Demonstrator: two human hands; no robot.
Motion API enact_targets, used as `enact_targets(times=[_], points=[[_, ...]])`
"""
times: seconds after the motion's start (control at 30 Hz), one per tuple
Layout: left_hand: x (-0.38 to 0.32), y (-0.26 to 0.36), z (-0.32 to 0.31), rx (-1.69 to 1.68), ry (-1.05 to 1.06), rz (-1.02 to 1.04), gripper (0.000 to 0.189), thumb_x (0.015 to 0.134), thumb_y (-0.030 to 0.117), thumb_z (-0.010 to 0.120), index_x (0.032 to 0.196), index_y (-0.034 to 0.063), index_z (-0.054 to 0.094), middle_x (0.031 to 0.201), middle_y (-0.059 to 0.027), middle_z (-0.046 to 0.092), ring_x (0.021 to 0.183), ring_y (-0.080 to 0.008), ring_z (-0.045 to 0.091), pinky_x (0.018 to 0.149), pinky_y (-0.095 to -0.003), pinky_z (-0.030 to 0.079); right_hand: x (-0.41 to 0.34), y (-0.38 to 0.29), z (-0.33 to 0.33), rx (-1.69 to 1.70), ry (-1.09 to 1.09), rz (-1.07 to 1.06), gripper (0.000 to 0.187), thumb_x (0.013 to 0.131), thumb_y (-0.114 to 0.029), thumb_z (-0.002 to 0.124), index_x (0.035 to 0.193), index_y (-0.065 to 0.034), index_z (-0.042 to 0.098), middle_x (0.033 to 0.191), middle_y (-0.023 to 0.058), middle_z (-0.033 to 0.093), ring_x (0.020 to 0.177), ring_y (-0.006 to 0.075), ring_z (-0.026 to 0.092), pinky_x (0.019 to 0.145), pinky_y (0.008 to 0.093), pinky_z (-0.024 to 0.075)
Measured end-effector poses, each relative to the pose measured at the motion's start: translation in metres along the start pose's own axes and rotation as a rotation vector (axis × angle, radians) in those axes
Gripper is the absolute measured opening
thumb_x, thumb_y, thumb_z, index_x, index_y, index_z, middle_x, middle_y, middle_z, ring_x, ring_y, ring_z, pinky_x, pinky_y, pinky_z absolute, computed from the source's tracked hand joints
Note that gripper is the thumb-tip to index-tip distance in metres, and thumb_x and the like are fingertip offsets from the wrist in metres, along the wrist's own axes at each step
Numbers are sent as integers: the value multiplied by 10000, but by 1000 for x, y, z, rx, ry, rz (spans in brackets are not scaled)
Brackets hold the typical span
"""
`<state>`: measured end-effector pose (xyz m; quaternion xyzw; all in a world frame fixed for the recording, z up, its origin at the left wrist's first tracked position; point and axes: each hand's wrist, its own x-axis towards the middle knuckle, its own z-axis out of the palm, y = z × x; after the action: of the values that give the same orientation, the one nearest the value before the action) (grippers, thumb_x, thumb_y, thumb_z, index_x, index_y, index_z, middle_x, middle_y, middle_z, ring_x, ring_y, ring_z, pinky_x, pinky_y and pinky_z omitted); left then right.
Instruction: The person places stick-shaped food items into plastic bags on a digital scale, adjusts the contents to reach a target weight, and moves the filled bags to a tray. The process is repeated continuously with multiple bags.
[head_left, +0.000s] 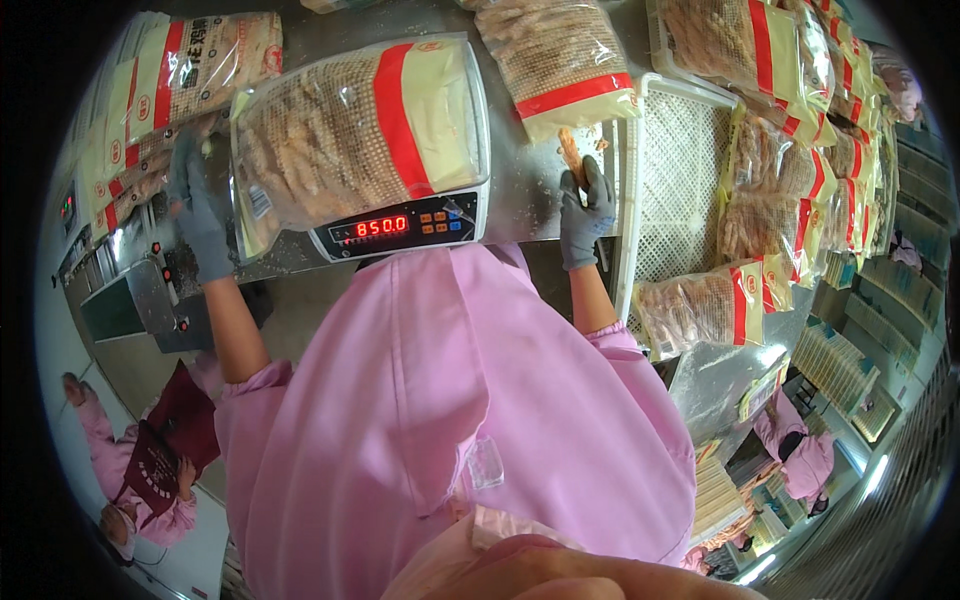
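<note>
My right hand (589, 206), in a grey glove, grips a brown breaded food stick (571, 154) above the metal tabletop. Just beyond it lies a sealed bag of similar pieces (559, 64) with a red stripe. Straight ahead, a large clear-and-yellow bag (330, 135) rests on an electronic weighing scale (472, 214), overhanging its left side. Lit red digits show on the scale's panel. My left hand (199, 206), gloved alike, is beside the stacked bags (202, 67) at the left; its fingers are blurred, and I cannot tell whether they hold anything.
A white perforated plastic crate (675, 172) stands to the right, with several filled bags (780, 165) along its far side. Crumbs dot the steel table (517, 180). A machine with a green belt (112, 311) is at left. People in pink clothing are at lower left and lower right.
</note>
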<state>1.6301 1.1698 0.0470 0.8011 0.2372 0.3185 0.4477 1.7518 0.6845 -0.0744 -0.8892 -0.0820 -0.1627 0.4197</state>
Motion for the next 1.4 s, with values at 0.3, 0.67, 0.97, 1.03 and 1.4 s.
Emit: enact_targets(times=[0.3, 0.67, 0.97, 1.03, 1.4], points=[[-3, 4, 19, -54, -38, 68, 386, 971, 147, 455, 1296, -57, 492, 1306, -137, 538, 1197, -211, 503, 1034, -341, 372, 62, -130, 71, 220, -310, -353, 361, 760, -203, 687, 1101, -95, 636, 1108, 104, 605, 1035, 320, 532, 916, 406, 419], [-12, 11, 10, -8, 3, 1, 408, 961, 123, 463, 1329, -53, 459, 1344, -142, 503, 1201, -219, 498, 1033, -346, 375, 109, 42, 38, -763, -478, -351, 380, 739, -321, 664, 1054, -115, 612, 1125, 174, 577, 1005, 341, 565, 866, 488, 436], [-11, 7, 10, -110, 23, -21, 397, 960, 126, 452, 1313, -53, 480, 1335, -132, 513, 1219, -213, 489, 1051, -345, 364, 110, 45, 31, -683, -488, -430, 247, 772, -333, 648, 846, -98, 665, 877, 125, 656, 813, 334, 614, 718, 467, 459], [-9, 1, 9, -82, 11, -45, 397, 958, 130, 461, 1311, -52, 484, 1332, -129, 515, 1210, -212, 496, 1042, -342, 374, 113, 47, 40, -719, -487, -409, 262, 774, -332, 648, 859, -85, 667, 885, 130, 655, 828, 334, 612, 744, 463, 460], [-25, 47, 28, 182, -75, 281, 343, 913, 68, 507, 1237, -30, 563, 1254, -130, 585, 1171, -218, 533, 1015, -347, 387, 39, 58, -12, -460, -268, -73, 508, 827, -282, 646, 1280, -98, 508, 1107, 146, 606, 993, 353, 568, 858, 434, 461]])
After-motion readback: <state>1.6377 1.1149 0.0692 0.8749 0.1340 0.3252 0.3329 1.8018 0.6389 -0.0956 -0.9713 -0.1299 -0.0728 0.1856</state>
